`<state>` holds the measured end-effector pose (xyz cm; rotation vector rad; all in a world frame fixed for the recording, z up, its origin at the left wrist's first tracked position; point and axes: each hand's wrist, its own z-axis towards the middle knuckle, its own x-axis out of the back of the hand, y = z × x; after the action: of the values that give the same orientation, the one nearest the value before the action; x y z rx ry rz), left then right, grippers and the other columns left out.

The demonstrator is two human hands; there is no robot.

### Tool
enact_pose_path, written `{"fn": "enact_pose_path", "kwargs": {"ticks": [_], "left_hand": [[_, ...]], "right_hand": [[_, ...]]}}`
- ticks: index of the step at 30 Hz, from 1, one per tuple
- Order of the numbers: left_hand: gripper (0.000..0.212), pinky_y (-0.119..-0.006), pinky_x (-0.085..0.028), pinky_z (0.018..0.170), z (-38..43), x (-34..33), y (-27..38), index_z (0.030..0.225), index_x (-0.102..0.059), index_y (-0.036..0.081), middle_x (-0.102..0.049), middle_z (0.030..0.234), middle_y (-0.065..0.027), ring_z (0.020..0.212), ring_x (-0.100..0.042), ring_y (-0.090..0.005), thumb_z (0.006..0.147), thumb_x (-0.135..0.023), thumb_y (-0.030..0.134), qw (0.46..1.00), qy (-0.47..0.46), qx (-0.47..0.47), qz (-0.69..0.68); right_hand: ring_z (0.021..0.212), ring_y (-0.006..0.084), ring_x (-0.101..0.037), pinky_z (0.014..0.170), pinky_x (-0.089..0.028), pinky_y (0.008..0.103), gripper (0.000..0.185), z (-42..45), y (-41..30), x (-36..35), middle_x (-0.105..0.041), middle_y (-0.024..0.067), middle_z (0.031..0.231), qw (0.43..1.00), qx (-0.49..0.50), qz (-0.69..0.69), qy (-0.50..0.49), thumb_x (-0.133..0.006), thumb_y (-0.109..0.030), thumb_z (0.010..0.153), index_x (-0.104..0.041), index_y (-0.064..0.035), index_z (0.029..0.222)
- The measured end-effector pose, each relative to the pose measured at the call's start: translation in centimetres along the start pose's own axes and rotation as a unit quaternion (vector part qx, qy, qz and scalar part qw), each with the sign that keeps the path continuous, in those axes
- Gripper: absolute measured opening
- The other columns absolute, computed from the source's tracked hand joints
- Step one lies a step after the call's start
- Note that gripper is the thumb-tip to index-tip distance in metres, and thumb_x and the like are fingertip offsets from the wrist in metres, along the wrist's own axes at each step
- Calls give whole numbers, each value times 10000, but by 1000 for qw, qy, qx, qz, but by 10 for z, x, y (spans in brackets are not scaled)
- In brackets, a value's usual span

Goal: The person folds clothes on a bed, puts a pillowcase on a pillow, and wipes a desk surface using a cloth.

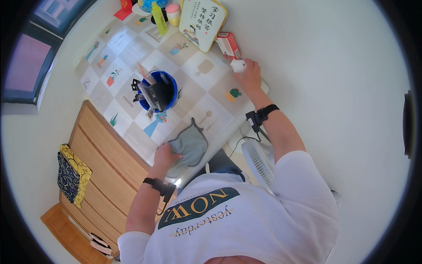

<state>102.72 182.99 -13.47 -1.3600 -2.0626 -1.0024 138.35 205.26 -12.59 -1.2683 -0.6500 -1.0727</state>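
My left hand (pixel 167 156) rests on a grey-green cloth (pixel 193 145) with dark edging, which lies at the near edge of the patterned table cover (pixel 194 95); its thumb presses on the fabric. At the table's right side, my right hand (pixel 249 75) has its fingers around a small white object (pixel 238 66), partly hidden by them. Just beyond it stands a red and white box (pixel 228 45). A blue round container (pixel 173 84) filled with packets, a black item and other small things stands farther left on the table.
A board with writing (pixel 203 23) stands at the back, beside a yellow-green bottle (pixel 159 19), a pink-lidded jar (pixel 173 15) and a globe (pixel 148 5). Below the table's right edge is a white fan (pixel 258 161). A wooden bed or bench surface (pixel 108 158) adjoins the left side.
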Motion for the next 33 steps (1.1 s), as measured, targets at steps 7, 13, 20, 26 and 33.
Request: {"fn": "enact_pose_path", "kwargs": {"ticks": [7,13,20,26,33], "left_hand": [[548,-418,-475,710,2,-8,-7,794,-530,31,-596,838,-166,834,-586,-356,527,-863,375,998,58,-28,-1],[544,-417,-479,707,1,-6,-6,804,-537,23,-598,812,-164,818,-590,-357,530,-864,361,998,59,-29,-16],[612,-429,-481,833,0,6,4,987,-565,-3,-597,997,-223,983,-574,-382,574,-831,362,1000,-19,17,-7],[592,-425,-484,803,2,3,1,935,-563,4,-602,945,-208,939,-584,-375,560,-839,369,1000,7,6,-7],[594,-422,-484,806,2,8,5,944,-563,3,-602,959,-211,939,-585,-376,557,-839,359,1000,-7,12,-10]], "right_hand": [[1033,349,-498,899,-441,429,589,-15,-63,-27,-497,166,1087,981,131,111,-86,-762,-179,613,-483,-52,1115],[1042,336,-505,882,-453,423,686,-13,-85,-21,-505,157,1094,984,122,77,-104,-797,-261,638,-467,-55,1203],[1025,328,-570,851,-472,419,632,79,-65,1,-557,185,1146,996,-30,83,0,-726,-349,742,-470,-50,1237],[967,329,-605,818,-486,418,504,97,-50,2,-610,169,1065,994,-65,70,-48,-709,-299,754,-508,-29,1129],[848,277,-643,755,-498,368,510,87,-21,-21,-656,142,930,980,-77,182,18,-723,-322,755,-529,-4,1103]]}}
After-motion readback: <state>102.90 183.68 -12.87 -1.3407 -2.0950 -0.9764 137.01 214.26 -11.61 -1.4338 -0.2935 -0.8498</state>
